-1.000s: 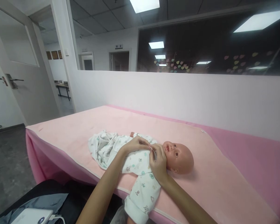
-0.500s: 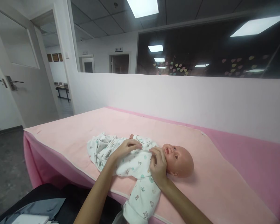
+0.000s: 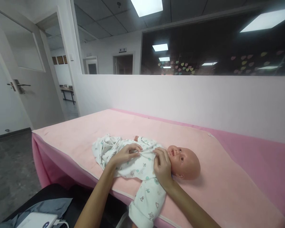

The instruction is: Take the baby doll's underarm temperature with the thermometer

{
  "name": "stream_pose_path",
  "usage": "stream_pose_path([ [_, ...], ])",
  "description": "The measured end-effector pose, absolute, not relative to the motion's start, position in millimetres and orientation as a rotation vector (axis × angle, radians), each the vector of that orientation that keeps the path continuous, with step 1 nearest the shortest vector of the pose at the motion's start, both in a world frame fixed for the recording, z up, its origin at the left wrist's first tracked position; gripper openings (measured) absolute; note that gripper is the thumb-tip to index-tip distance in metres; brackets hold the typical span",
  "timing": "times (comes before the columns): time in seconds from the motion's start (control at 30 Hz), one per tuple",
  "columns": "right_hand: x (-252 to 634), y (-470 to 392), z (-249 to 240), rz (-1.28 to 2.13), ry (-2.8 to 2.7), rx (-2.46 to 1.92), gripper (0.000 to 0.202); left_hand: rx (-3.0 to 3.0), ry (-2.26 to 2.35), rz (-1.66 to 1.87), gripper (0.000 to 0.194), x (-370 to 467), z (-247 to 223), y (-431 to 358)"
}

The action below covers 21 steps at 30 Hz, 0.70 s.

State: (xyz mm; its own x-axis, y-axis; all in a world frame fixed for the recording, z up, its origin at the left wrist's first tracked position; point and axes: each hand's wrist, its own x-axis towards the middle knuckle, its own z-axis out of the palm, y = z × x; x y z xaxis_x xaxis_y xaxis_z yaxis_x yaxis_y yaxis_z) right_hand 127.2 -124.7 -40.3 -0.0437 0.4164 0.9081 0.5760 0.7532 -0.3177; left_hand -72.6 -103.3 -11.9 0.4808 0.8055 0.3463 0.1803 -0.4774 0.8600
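A baby doll [image 3: 185, 163] lies on its back on a pink padded table [image 3: 228, 190], head to the right. It wears a white printed garment [image 3: 140, 166]; one sleeve [image 3: 146, 201] hangs over the front edge. My left hand [image 3: 125, 153] pinches the garment's front at the chest. My right hand [image 3: 162, 167] grips the cloth at the collar, just below the doll's chin. A thin tie runs between the two hands.
A low white wall with a dark window runs behind the table. An open door [image 3: 21, 88] and grey floor are at the left. A white device with a cable [image 3: 38, 220] lies on my lap at the bottom left.
My left hand has slid left from the collar toward the chest, away from my right hand. The view has shifted slightly.
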Motion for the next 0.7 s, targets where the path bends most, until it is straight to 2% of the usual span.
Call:
stream_pose_path([
  [0.17, 126.8, -123.0, -38.6, -0.145, -1.773, -0.844, 0.026, 1.847, 0.885, 0.998, 0.026, -70.1, -14.4, -107.3],
  [0.47, 126.7, -125.5, -37.1, -0.168, -1.836, -0.887, 0.018, 1.896, 0.905, 1.030, 0.024, -69.9, -13.3, -107.9],
  [0.6, 126.1, -124.6, -36.9, -0.157, -1.834, -0.871, 0.017, 1.960, 0.905, 1.006, 0.035, -71.3, -12.8, -107.2],
  [0.7, 126.3, -123.7, -37.0, -0.162, -1.824, -0.855, 0.017, 1.959, 0.928, 1.003, 0.032, -71.6, -14.5, -104.5],
])
